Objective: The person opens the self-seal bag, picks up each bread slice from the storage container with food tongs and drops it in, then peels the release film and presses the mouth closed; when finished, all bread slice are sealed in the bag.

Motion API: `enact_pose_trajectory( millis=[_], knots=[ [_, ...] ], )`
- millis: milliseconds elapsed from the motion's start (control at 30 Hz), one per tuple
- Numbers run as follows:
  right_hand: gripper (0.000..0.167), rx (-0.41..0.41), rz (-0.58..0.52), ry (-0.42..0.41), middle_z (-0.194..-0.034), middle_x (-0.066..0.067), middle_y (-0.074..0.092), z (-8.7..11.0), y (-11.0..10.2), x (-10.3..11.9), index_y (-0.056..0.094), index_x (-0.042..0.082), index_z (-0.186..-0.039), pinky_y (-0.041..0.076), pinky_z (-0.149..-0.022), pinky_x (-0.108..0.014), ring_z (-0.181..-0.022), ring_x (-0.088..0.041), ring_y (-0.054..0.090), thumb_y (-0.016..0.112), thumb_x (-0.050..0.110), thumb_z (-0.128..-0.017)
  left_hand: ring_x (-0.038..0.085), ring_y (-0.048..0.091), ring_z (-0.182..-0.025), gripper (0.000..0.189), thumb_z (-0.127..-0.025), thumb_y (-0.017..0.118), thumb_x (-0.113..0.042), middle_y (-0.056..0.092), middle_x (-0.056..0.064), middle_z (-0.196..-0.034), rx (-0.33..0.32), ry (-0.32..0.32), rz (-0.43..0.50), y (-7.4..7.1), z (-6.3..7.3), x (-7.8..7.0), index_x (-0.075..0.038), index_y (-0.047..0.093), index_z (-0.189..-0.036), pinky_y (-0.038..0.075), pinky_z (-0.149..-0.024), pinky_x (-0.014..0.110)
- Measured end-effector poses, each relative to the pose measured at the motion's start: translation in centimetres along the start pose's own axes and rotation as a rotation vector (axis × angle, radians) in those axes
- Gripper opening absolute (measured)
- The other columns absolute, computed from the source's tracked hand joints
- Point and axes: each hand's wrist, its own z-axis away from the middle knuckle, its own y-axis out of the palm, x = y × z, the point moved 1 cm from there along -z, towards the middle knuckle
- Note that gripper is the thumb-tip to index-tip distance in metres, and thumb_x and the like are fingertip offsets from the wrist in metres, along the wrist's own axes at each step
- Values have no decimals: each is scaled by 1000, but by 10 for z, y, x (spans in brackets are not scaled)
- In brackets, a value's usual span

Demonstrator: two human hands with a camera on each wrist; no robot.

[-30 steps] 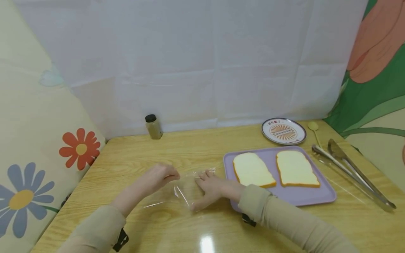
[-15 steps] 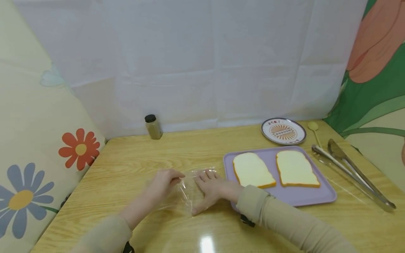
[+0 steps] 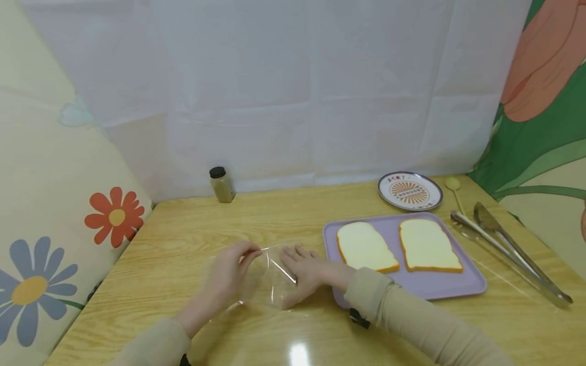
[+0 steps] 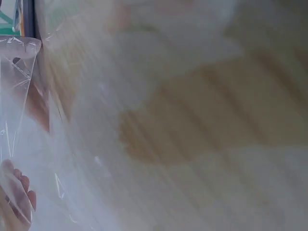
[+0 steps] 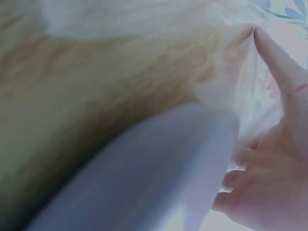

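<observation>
A thin, clear plastic film (image 3: 263,287) lies crinkled and shiny on the wooden table between my two hands. My left hand (image 3: 226,272) pinches its upper edge between thumb and fingertips, slightly raised. Flat on the film's right side rests my right hand (image 3: 308,272), fingers spread and thumb pointing toward me. The left wrist view has the transparent film (image 4: 12,122) at its left edge. In the right wrist view, my right hand (image 5: 284,163) stretches its thumb up against the film, while the purple tray (image 5: 183,159) fills the lower middle, blurred.
Right of my hands, the purple tray (image 3: 412,287) carries two bread slices (image 3: 366,246). Behind it sit a round patterned plate (image 3: 410,192) and a yellow spoon (image 3: 453,184); metal tongs (image 3: 508,249) lie at the far right. A black-capped jar (image 3: 222,185) stands by the back cloth.
My left hand has shifted slightly to the right, closer to the right hand, and the film between them has folded differently. The right hand has stayed in nearly the same place.
</observation>
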Motion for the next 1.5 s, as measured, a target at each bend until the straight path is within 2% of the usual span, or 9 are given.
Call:
enact_pose_trajectory(
  millis=[133,300,433,567,933,1000,1167,1267,1500],
  knots=[
    [103,-3,8,-17,-159,-12,9,1,-2,-4,17,5,-150,15,-118,-53,-146,-35,9,67,59,-78,13,64,-71,11,-76,73,1,67,1,-75,-64,92,-28,-2,-3,6,-6,66,-79,55,-64,29],
    [97,-41,1,-53,-156,-17,16,3,-5,-8,23,2,-148,17,-117,-54,-144,-38,14,67,55,-80,13,65,-71,13,-74,75,1,68,1,-75,-47,137,-36,-3,-4,10,-8,67,-78,56,-64,28],
    [72,-145,-14,-151,-148,-25,33,8,-15,-13,41,-4,-137,26,-115,-51,-137,-43,30,66,39,-86,13,66,-71,11,-74,76,-2,70,0,-76,-6,158,-61,-3,-4,10,-9,69,-80,56,-65,28],
    [47,-196,-73,-210,-123,-24,57,24,-30,-22,53,-7,-122,45,-102,-43,-114,-35,55,62,26,-90,13,66,-70,8,-75,76,-4,71,1,-77,21,173,-71,-4,-4,10,-8,71,-81,56,-63,27],
    [49,-312,-255,-72,-134,-20,53,101,-49,-76,51,-3,-131,38,-107,-50,-126,-36,47,55,30,-95,14,67,-71,10,-77,72,1,71,2,-80,25,235,-2,-11,-4,22,-6,72,-83,56,-63,24],
    [50,-324,-308,-26,-129,-20,57,120,-51,-89,51,-1,-132,50,-92,-49,-105,-37,61,55,32,-95,14,67,-71,9,-78,71,2,71,3,-80,32,242,10,-11,-5,24,-5,72,-84,56,-63,24],
    [45,-457,-226,36,-113,-18,66,162,-52,-124,56,-2,-126,54,-80,-48,-87,-35,66,60,28,-93,15,67,-70,8,-79,71,0,71,5,-79,40,219,27,-12,-5,25,-4,72,-84,56,-62,23],
    [46,-518,-171,90,-117,-25,62,186,-54,-146,55,-7,-125,47,-92,-55,-113,-43,56,60,26,-93,16,68,-70,9,-78,71,1,72,5,-80,48,190,37,-11,-5,26,-4,73,-85,57,-62,22],
    [58,-537,-189,320,-125,-45,43,234,-54,-209,40,-21,-128,42,-87,-66,-111,-60,45,58,22,-94,19,69,-69,11,-76,71,5,73,7,-79,52,226,26,-16,-8,28,-2,72,-84,57,-62,25]
  ],
)
